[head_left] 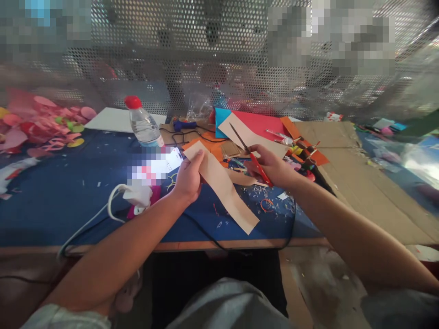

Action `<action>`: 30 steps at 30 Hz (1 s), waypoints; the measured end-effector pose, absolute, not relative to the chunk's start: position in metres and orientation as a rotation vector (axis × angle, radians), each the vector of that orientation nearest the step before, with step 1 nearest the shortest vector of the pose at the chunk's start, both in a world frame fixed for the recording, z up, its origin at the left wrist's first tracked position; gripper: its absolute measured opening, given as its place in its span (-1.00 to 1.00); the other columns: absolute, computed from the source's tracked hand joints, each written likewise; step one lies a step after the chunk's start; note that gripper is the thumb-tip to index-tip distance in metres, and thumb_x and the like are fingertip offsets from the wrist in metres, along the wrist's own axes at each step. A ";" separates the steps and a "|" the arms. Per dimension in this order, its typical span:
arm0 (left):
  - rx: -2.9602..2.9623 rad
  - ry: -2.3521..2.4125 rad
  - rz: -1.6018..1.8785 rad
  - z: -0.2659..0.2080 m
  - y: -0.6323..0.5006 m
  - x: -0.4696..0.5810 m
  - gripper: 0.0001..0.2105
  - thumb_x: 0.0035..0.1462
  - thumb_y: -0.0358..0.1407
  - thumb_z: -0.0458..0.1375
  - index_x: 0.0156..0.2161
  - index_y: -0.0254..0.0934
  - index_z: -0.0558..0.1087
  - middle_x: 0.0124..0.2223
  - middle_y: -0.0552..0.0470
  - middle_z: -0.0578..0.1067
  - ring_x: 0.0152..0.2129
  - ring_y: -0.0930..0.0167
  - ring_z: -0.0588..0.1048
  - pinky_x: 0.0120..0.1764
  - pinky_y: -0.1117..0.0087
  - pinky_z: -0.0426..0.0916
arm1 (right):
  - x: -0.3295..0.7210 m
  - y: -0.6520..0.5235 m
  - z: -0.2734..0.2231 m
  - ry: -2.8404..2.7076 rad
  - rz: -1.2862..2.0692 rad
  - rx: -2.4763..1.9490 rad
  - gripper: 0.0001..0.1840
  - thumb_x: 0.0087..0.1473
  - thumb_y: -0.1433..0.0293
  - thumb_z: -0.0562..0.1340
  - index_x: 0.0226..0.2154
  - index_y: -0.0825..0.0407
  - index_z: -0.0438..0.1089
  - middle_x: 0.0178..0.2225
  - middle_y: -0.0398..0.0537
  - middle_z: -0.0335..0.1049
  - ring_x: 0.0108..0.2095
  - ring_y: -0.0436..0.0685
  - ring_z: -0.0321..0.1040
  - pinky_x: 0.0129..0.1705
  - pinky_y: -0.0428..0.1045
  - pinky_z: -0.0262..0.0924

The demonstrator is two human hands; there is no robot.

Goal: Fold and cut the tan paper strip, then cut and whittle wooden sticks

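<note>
One paper strip (222,183) (lengthwise down-right)

view: head-worn | facing: forward, down | near: blue table (85,183) (mesh screen (240,41) beyond)

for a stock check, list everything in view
Long tan paper strip: 1, tan, centre
Red-handled metal scissors: 1, red and dark, centre right
Broad tan paper piece: 1, tan, behind scissors
Flat red sheet: 1, red, back
Orange paper: several, orange, back
Red-capped clear plastic bottle: 1, clear, back left
Lit phone: 1, white, centre left
White plastic charger: 1, white, left
Blue corded tool: 1, blue, back
Pink paper cutouts: many, pink, far left
Flat brown cardboard: 1+, brown, right
Grey perforated metal screen: 1, grey, back
Blue tabletop: 1, blue, beneath
Small scraps: many, mixed, tabletop
Left hand: 1, bare, holding strip
Right hand: 1, bare, holding scissors
</note>
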State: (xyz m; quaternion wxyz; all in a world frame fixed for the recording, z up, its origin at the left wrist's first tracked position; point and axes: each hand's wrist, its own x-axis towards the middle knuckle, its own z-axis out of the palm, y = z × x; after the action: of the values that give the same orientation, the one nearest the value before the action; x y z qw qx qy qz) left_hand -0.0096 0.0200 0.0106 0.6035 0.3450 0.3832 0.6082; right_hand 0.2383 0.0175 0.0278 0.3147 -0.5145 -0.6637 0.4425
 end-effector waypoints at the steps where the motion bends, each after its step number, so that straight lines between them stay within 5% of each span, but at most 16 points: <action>1: 0.808 0.888 1.405 0.011 0.020 -0.010 -0.67 0.16 -0.03 0.42 -0.31 -0.29 0.58 -0.50 0.04 0.54 -0.65 0.43 0.48 -0.57 0.44 0.40 | 0.245 0.027 0.030 -1.867 0.960 -1.471 -0.36 0.13 -0.04 0.41 0.09 -0.05 0.32 -0.52 -0.21 0.44 -0.53 0.11 0.37 -0.48 -0.04 0.19; 4: 0.832 0.876 1.369 0.011 0.020 -0.011 -0.65 0.25 -0.01 0.32 -0.26 -0.32 0.64 -0.53 0.02 0.50 -0.68 0.45 0.42 -0.64 0.45 0.28 | 0.268 0.061 0.033 -2.121 0.180 -1.824 -0.50 0.13 0.10 0.40 0.08 -0.05 0.55 -0.26 0.02 0.65 -0.26 0.28 0.55 -0.24 0.05 0.32; 7: 0.786 0.866 1.374 0.010 0.022 -0.012 -0.69 0.25 -0.06 0.28 -0.26 -0.31 0.64 -0.48 0.01 0.54 -0.63 0.43 0.47 -0.60 0.44 0.34 | 0.288 0.096 0.031 -2.219 -0.145 -2.036 -0.45 0.18 0.15 0.33 0.19 -0.07 0.56 0.02 0.11 0.67 -0.03 0.38 0.58 -0.06 0.09 0.37; 11: 0.734 0.876 1.412 0.009 0.023 -0.011 -0.75 0.19 -0.12 0.31 -0.28 -0.30 0.60 -0.37 -0.01 0.61 -0.49 0.36 0.60 -0.41 0.37 0.51 | 0.302 0.128 0.020 -2.224 -0.168 -2.172 -0.39 0.15 0.20 0.35 0.24 -0.05 0.50 0.13 0.15 0.63 0.04 0.39 0.57 -0.04 0.08 0.38; 30: 0.810 0.834 1.437 0.012 0.019 -0.009 -0.83 0.10 -0.19 0.31 -0.30 -0.27 0.61 -0.41 0.04 0.54 -0.49 0.39 0.53 -0.45 0.42 0.39 | 0.314 0.145 0.006 -2.285 -0.223 -2.257 -0.38 0.25 0.20 0.24 0.30 0.06 0.43 0.12 0.34 0.59 0.04 0.51 0.54 0.01 0.21 0.37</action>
State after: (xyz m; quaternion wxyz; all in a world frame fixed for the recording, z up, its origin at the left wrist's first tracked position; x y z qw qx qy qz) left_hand -0.0095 0.0191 0.0119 0.6026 0.3497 0.3600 0.6204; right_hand 0.3142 0.1453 0.0060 -0.0386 -0.7005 -0.7092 -0.0692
